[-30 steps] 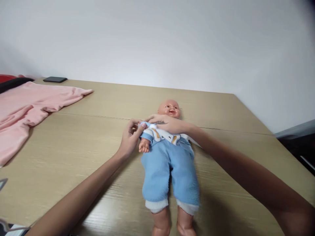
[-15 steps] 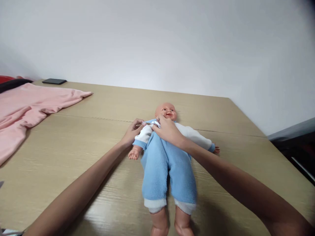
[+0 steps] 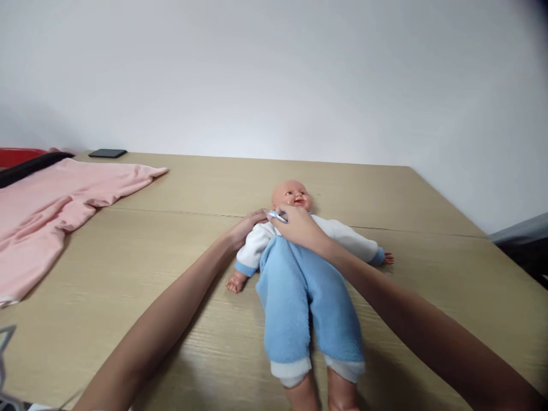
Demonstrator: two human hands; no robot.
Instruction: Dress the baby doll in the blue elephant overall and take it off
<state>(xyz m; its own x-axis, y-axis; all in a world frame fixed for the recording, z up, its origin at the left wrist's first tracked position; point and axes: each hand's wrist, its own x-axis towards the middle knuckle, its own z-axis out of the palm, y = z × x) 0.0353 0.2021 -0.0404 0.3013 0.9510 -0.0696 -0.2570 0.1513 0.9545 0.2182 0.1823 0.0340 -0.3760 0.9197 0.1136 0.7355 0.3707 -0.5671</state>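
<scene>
A baby doll lies on its back with its head away from me and its arms spread. It wears a fleece romper with white sleeves, blue legs and white leg cuffs. At the shoulder on the left of the view, my left hand is closed on the romper's neck edge. My right hand lies across the upper chest, just below the doll's chin, its fingers pinching a blue-and-white fold of the same edge. The right hand covers much of the collar, so its fingertips are partly hidden.
The doll lies on a light wooden table against a white wall. A pink fleece garment is spread at the left. Behind it are a dark phone-like slab, a black strip and a red object.
My left hand has moved right along the romper's shoulder, closer to my right hand. The folded collar edge now sits nearer the doll's neck. The view has shifted slightly.
</scene>
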